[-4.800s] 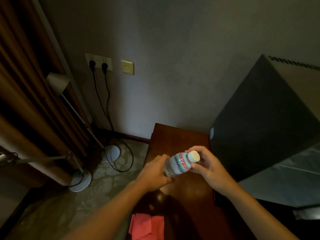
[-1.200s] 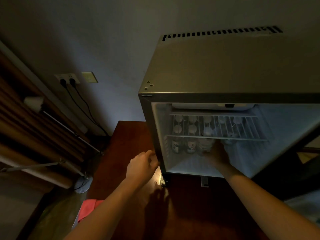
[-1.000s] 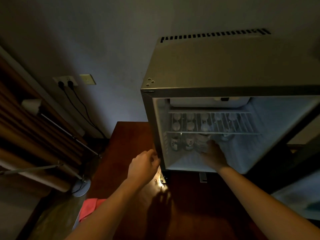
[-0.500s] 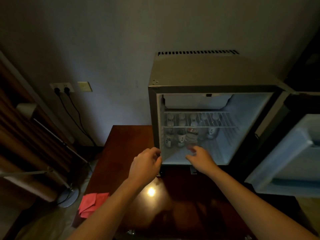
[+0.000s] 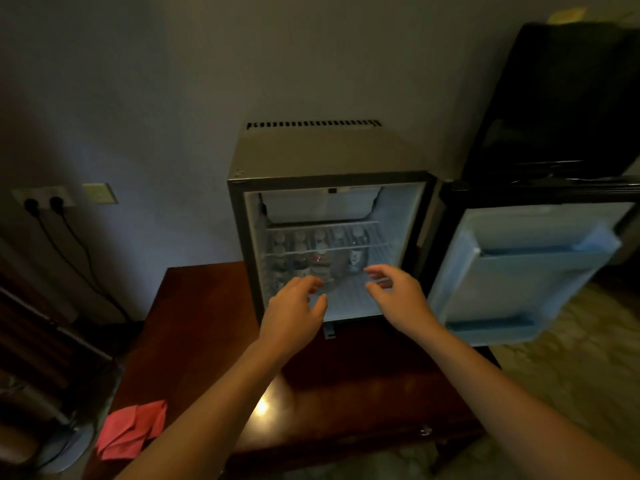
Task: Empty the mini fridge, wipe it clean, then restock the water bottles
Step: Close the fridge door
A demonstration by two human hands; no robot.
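Now the right hand [image 5: 398, 296] had come out of the mini fridge [image 5: 322, 157] empty, fingers spread; the left hand [image 5: 294, 313] hovered loosely open. Water bottles [image 5: 322, 261] stood restocked, likely near completion.

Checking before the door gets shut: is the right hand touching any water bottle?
Apart. In the head view the right hand hangs open in front of the mini fridge, with bare fridge floor showing between its fingertips and the water bottles.

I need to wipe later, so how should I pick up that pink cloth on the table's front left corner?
Pinch the crumpled pink cloth from above at its raised folds near the middle; it lies flat on the dark wooden table, overhanging the edge.
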